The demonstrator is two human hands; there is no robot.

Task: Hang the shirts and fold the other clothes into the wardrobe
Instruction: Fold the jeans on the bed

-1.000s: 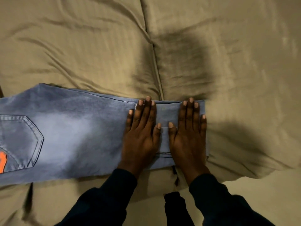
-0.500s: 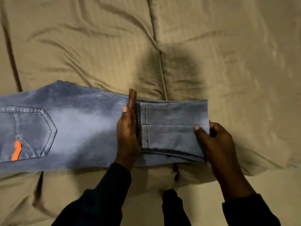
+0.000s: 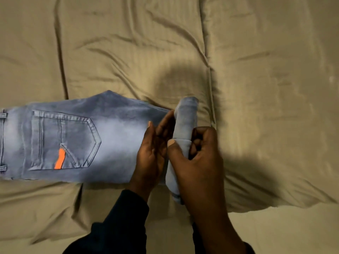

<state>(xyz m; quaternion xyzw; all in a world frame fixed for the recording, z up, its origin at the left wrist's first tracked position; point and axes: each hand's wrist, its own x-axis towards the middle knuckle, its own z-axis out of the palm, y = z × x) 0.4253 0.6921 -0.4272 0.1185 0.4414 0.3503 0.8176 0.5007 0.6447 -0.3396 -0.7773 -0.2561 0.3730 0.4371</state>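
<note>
Faded blue jeans [image 3: 77,143] flat across tan bedspread [image 3: 128,52], back pocket [image 3: 64,142] with orange patch [image 3: 60,159] facing up. Leg end rolled into upright bundle at right. Right hand [image 3: 200,162] curled round roll, thumb pinching it. Left hand [image 3: 152,153] edge-on against roll, fingers straight, pressed together. Dark sleeve [image 3: 119,226] below.
</note>
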